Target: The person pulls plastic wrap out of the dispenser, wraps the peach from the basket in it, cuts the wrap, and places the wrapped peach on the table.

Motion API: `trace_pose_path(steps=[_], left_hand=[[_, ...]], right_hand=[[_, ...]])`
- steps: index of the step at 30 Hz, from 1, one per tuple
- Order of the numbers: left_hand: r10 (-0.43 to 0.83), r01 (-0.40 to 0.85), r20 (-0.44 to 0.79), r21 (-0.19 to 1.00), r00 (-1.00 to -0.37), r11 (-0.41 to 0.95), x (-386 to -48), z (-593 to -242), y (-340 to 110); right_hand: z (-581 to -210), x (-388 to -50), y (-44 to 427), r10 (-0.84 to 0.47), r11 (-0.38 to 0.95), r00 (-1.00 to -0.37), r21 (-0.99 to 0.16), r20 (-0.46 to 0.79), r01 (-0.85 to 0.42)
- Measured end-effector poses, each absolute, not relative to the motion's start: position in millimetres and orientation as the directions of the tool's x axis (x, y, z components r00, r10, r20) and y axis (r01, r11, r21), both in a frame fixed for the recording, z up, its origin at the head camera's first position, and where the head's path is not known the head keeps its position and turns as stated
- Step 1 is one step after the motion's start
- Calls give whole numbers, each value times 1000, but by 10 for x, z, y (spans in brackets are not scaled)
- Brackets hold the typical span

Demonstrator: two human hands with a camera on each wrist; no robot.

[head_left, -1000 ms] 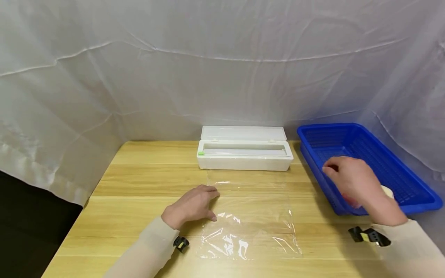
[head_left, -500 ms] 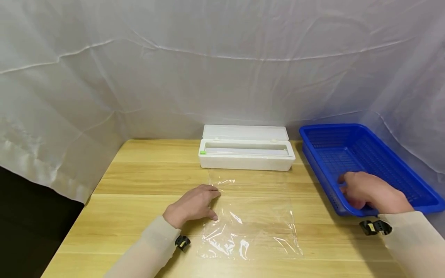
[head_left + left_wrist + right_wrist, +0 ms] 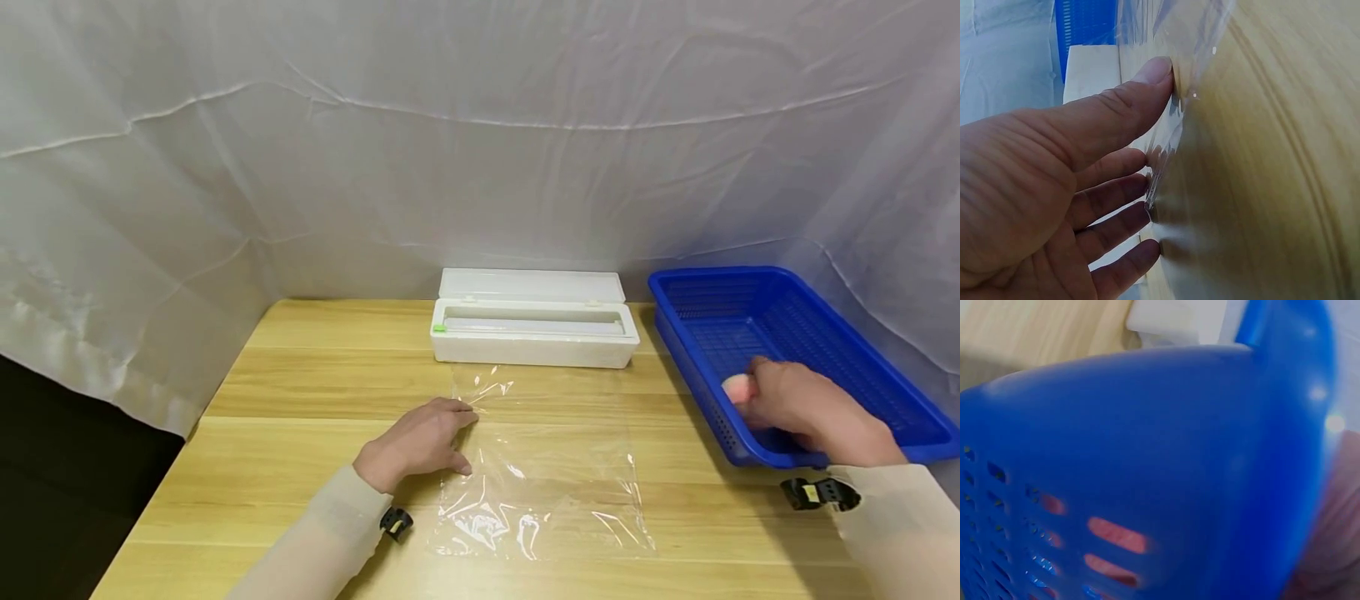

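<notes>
Since the earlier frame, the right hand has gone lower into the blue basket at the right, and a pink thing now shows beyond its fingers. Its grip seems to be pinching this thing, close to the basket's left wall. At the left, the left hand has a spread grip, touching the left edge of clear film, which lies on the desk, nearer than the open white box.

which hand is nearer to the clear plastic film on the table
Left. The left hand is right at the left edge of the clear plastic film; the right hand is apart from it, off to its right, inside the blue basket.
</notes>
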State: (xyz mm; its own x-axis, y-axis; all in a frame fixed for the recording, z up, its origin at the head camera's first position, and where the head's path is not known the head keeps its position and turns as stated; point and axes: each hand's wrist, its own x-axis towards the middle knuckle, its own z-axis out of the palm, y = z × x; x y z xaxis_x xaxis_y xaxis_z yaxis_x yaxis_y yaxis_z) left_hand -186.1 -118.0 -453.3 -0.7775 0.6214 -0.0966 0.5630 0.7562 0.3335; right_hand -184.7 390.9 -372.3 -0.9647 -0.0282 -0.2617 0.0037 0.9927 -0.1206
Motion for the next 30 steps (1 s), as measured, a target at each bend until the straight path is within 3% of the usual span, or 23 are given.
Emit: trace_pose_path(steps=[7,14,23,30], left_hand=[[613,554,-108,329,-783,765,-1845,-4526,-1182],[619,563,-108,317,-778,763,-1846,-4528,-1174],[629,577,-90,313,-772,754,-1851,-4545,-1176],[631,581,-89,310,-770,753,-1851,-4545,-1178]], right_hand=[[-3727,-1844,3858,5,983,-999,-183,33,-1],[-3690,-1829,3726,81,941,-955,-339,284,-20],[-3648,-1680,3302,65,835,-913,-523,402,-171],[-3740,-1619,2946,-38,789,-867,-518,497,-331]])
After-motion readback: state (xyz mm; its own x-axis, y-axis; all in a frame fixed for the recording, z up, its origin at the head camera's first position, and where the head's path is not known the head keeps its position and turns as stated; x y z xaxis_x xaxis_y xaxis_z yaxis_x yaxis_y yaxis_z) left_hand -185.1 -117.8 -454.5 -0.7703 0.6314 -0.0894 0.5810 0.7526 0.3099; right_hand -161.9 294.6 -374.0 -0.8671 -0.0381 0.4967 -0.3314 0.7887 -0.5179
